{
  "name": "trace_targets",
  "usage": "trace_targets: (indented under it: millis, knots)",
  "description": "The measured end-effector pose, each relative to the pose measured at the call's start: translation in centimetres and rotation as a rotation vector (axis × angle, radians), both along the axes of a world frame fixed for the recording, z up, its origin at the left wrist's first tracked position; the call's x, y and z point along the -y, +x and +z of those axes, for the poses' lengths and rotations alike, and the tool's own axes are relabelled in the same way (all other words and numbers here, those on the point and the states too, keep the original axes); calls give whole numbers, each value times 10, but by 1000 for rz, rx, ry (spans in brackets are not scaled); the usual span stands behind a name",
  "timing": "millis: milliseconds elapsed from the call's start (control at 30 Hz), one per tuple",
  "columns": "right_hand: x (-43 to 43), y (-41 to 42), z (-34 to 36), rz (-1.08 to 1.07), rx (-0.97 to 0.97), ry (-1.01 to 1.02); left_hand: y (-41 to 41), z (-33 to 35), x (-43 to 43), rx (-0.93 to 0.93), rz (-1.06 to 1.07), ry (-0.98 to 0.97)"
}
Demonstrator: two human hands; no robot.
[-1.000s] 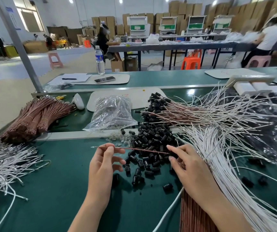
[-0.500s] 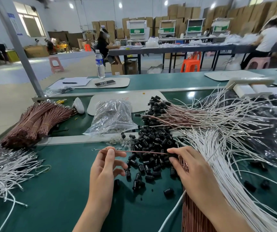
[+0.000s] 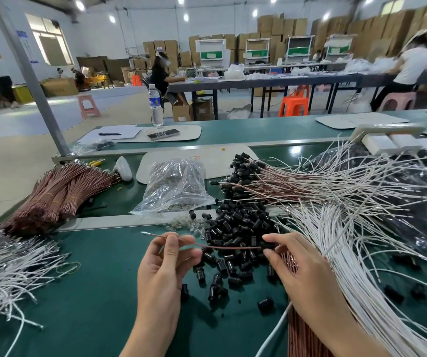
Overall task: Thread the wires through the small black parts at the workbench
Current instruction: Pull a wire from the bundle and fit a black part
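Brown wire held level above the pile of black parts, green tabletop.
Left hand: fingers pinch the wire left of the pile. Right hand: fingers pinch one black part at the wire's other end, at the pile's right edge.

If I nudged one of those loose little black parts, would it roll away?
Probably rolls: the black parts look like short cylinders, and several lie on their sides. Likely light too, since they heap loosely in the pile. The bench mat looks smooth, so little would stop one.
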State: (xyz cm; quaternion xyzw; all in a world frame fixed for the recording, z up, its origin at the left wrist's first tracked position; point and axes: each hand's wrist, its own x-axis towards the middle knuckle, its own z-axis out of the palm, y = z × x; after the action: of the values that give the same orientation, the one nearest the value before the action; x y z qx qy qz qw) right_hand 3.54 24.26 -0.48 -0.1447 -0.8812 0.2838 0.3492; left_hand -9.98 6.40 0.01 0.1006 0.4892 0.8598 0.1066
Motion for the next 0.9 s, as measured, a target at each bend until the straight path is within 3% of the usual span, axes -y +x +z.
trace_targets:
  millis: [233, 467, 733, 900]
  knots:
    - [2, 1, 1, 17, 5, -12, 0, 5, 3, 142, -64, 174]
    - [5, 3, 2, 24, -2, -22, 7, -1, -4, 42, -60, 63]
    - [5, 2, 1, -49, -85, 319, 32, -4, -11, -432, -117, -387]
    - [4, 3, 4, -28, -127, 409, 38, -5, -13, -535, -19, -461]
